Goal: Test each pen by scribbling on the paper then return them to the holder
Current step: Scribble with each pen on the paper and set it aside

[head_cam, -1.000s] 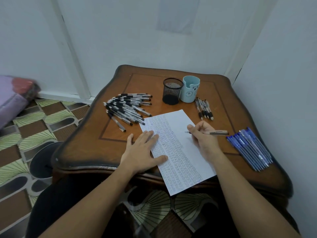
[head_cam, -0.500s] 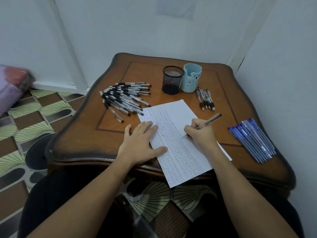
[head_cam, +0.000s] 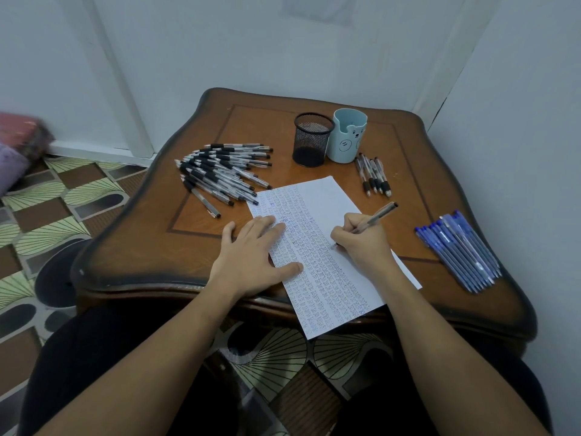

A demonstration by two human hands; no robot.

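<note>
Pen pinched in R hand, tip on paper (L hand flat, pressing it).

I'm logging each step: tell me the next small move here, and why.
Probably scribble a short mark: the right hand grips the pen with its tip at the paper, which the left hand presses flat.

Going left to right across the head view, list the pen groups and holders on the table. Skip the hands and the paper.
pile of black-grip pens → black mesh holder → pale blue bear cup → four loose pens → row of blue pens
</note>
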